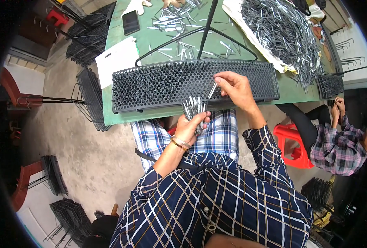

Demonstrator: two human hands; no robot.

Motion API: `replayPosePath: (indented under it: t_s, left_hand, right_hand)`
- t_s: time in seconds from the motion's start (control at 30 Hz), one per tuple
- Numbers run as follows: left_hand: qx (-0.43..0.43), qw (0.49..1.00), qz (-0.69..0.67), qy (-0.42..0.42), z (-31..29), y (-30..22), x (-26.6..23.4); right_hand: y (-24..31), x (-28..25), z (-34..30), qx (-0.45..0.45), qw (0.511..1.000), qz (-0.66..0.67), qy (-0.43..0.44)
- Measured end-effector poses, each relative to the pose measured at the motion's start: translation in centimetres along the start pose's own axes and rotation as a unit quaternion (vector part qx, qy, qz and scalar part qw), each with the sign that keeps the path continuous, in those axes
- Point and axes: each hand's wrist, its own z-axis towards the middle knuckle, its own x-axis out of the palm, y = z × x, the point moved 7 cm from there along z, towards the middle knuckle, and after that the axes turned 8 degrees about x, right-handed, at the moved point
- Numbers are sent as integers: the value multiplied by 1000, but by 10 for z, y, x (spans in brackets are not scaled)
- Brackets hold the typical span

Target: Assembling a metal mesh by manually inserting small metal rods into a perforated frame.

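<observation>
A long black perforated rack (262, 81) lies along the near edge of the green table. Its left part is densely filled with upright dark pieces (148, 86), while many holes show toward the right. My left hand (186, 128) is closed around a bundle of slim grey metal pieces (194, 106), their ends fanned upward in front of the rack. Over the rack's right half, my right hand (239, 90) pinches a slim metal piece (212, 90) between thumb and fingers, its lower end close to the holes. Whether that end sits in a hole I cannot tell.
Loose metal pieces (173, 21) are scattered on the green table (119, 111) behind the rack. A large heap (280, 33) rests on white sacking at the right. A phone (131, 22) and paper (115, 60) lie left. A co-worker (336, 144) sits right, beside a red stool (289, 144).
</observation>
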Motion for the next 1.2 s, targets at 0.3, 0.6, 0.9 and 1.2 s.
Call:
replayPosePath:
  t_s: [0.3, 0.6, 0.9, 1.2]
  left_hand:
    - [19, 1000, 18, -10, 1, -1, -1]
    - [21, 999, 31, -30, -3, 2, -1]
    - [52, 995, 76, -44, -4, -5, 0]
    - [18, 999, 5, -42, 0, -2, -4]
  right_hand:
    - [-19, 29, -23, 85, 992, 1, 96]
    - [-27, 25, -25, 86, 990, -33, 109]
    - [-17, 25, -27, 104, 982, -71, 139]
    - [13, 15, -5, -22, 999, 4, 38]
